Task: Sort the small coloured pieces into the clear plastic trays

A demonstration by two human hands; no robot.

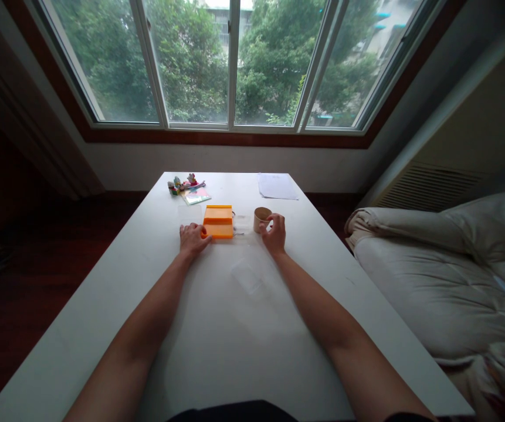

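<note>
An open orange plastic case (218,228) lies on the white table, its upper section raised along a ridge. My left hand (193,239) rests at its lower left corner, thumb and fingers closed on the edge. To the right stands a small brown paper cup (260,218), upright. My right hand (274,233) is at the cup's near right side, fingers curled and thumb and forefinger together at its wall. The fingers partly hide the cup, and its contents do not show. Between case and cup lies a clear plastic piece (244,224) with small dark bits near it.
A faint clear plastic sheet (247,276) lies nearer me on the table (234,351). Small colourful figurines (182,184) and a pastel card (196,196) sit at the back left. White papers (277,186) lie at the back right. A padded beige seat (410,281) stands right of the table.
</note>
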